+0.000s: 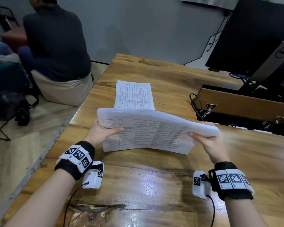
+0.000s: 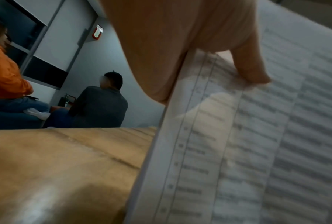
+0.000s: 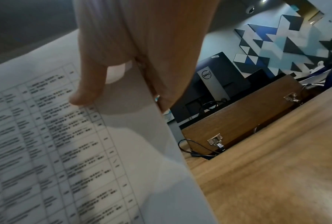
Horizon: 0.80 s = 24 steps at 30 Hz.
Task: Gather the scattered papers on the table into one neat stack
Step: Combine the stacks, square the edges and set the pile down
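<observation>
A thick stack of printed papers stands on its long edge on the wooden table, tilted toward me. My left hand grips its left end, thumb across the printed face, and the same left hand and papers fill the left wrist view. My right hand grips the right end, thumb on the front. The right wrist view has that right hand on the printed papers. Another printed sheet lies flat on the table just behind the stack.
A raised wooden flap with hinges and a black cable sit at the right. A Dell monitor stands behind it. A seated person is off the table's left edge.
</observation>
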{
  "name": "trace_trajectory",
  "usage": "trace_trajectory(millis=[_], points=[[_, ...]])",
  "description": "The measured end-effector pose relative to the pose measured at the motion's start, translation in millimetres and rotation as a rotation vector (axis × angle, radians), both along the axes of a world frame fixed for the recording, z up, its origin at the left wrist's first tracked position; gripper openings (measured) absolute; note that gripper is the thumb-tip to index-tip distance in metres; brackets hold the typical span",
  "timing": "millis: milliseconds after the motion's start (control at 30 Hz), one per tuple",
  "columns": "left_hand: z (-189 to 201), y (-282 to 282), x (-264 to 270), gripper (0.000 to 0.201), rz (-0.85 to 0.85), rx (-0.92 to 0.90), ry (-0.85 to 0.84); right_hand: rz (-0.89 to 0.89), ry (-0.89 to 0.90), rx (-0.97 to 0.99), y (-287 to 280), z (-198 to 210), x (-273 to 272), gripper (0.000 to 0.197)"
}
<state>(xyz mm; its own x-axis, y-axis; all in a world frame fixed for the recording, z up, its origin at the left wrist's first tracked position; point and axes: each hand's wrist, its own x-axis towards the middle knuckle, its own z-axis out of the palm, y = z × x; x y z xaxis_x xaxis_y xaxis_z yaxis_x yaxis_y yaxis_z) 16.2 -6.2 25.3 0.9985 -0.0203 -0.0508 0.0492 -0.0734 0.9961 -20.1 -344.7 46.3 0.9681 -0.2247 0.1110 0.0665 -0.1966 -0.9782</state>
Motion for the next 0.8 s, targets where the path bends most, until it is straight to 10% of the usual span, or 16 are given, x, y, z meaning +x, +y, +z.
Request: trace_trajectory(millis=[433,633,800], points=[[-18.1,18.7,1.7,0.024,-0.062,0.022,0.28,-0.281,0.11,0.429,20.3,-16.0,13.1,0.021],[-36.9,-26.7,-8.1,0.011,0.124,-0.411,0.369,-0.452,0.342,0.646,27.6,-63.9,7.2,0.042],[-24.7,-87.8,-14.2,0.045,-0.002,-0.398,0.322,-0.465,0.422,0.786,44.8,-82.8,-5.3,0.042]])
